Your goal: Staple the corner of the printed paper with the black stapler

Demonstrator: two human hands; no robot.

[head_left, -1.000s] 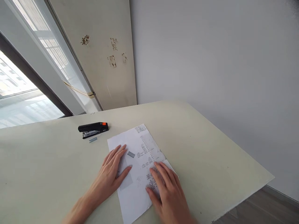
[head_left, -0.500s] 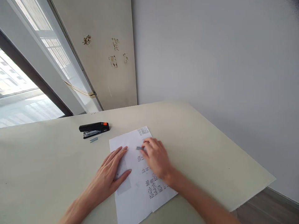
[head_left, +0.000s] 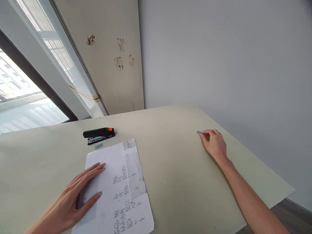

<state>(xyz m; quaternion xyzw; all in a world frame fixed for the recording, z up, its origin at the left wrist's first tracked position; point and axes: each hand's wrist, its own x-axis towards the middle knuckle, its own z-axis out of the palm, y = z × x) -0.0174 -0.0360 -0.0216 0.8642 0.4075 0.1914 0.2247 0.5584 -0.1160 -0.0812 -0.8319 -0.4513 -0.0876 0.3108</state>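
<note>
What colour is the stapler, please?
The stapler is mostly black with an orange patch, shown best in the head view.

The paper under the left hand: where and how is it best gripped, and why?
I'd pinch the paper by its right edge, coming from the person's right. It lies flat, so an edge is probably the easiest part to get under. The left hand covers part of its left side, and grey strips lie just beyond its far edge.

beige panel w/ brown patches, beside grey wall; window far l.; cream strap nr panel; dk floor btm r.
</note>
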